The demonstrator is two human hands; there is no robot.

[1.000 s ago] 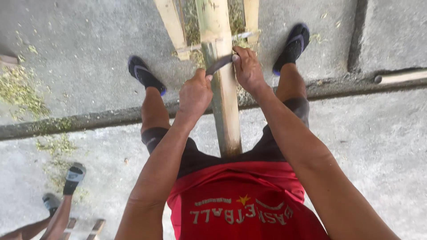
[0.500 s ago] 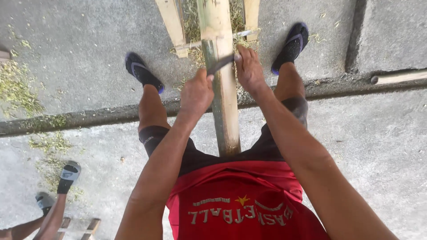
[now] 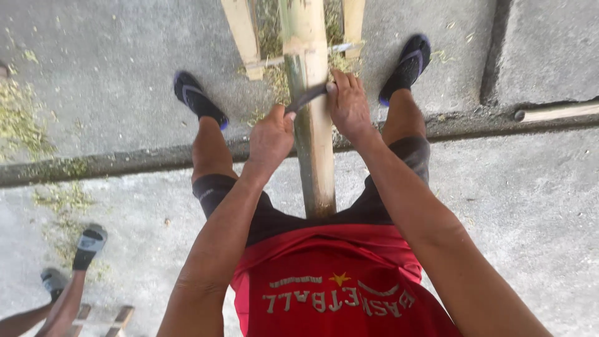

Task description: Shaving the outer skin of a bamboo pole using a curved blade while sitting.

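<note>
We judge the main risk to be the blade (image 3: 307, 97) skidding. It lies across the rounded bamboo pole (image 3: 314, 156) at a slant, and on a smooth, curved skin like this a push that is too steep or uneven could make it jump off to one side. Our right hand (image 3: 349, 106) presses down at the far tip of the blade with fingers flat and close to the edge, so a slip there could bring them onto it. The pole runs between our legs and toward our lap, so a stroke pulled back hard could carry the edge toward the thighs. The pole could also roll or shift under pressure, since it seems to rest only on a thin crossbar (image 3: 299, 56) ahead of the hands.

Our left hand (image 3: 269, 138) is closed tight in a fist around what we take to be the handle, hidden inside the grip; the dark blade comes out from beside the thumb. Our right hand is mostly open, fingers together and laid over the blade's end and the pole beneath. The pole lies between the two hands, the left just beside it, the right on top of it. Another person's foot (image 3: 89, 244) stands well off beyond our left arm.
</note>
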